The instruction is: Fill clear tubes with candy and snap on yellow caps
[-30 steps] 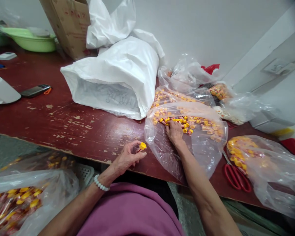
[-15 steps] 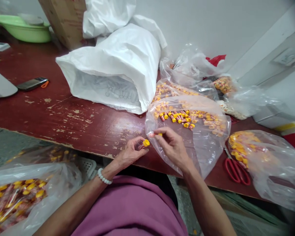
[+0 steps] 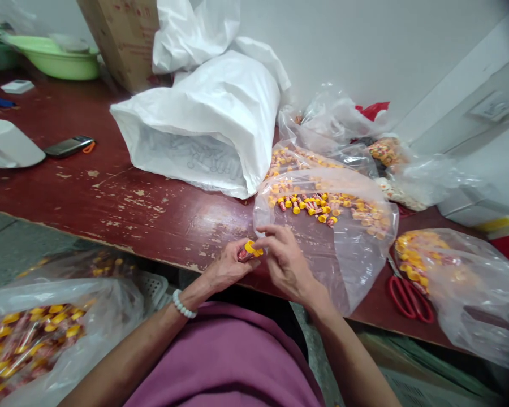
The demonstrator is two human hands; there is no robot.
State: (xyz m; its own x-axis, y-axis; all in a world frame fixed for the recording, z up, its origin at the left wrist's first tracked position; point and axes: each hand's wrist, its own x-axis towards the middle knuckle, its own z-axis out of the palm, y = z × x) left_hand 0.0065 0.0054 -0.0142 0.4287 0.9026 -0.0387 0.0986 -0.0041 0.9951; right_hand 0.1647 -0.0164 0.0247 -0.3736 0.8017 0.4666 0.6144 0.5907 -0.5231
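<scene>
My left hand [image 3: 227,264] is closed around a small red-printed tube with yellow caps [image 3: 246,252] at its right end, just over the table's front edge. Close on its right, my right hand [image 3: 288,261] has its fingers apart, a fingertip touching the yellow end. Its thumb is partly hidden. Beyond both hands lies a clear plastic bag [image 3: 354,265] spread on the table, with many little yellow-capped tubes [image 3: 311,204] in and around its mouth. A white sack [image 3: 233,85] lies open towards me, clear tubes [image 3: 207,157] inside it.
Red-handled scissors [image 3: 409,299] lie right of the spread bag, beside another bag of yellow-capped pieces [image 3: 419,254]. Lower left, a large bag [image 3: 110,305] holds filled tubes. A phone [image 3: 69,146], a white mug [image 3: 11,144] and a green basin [image 3: 63,59] stand on the left.
My right hand has moved left to my left hand, bringing a small yellow-capped piece against the tube there. That piece no longer shows between the right fingertips. The view has shifted slightly left.
</scene>
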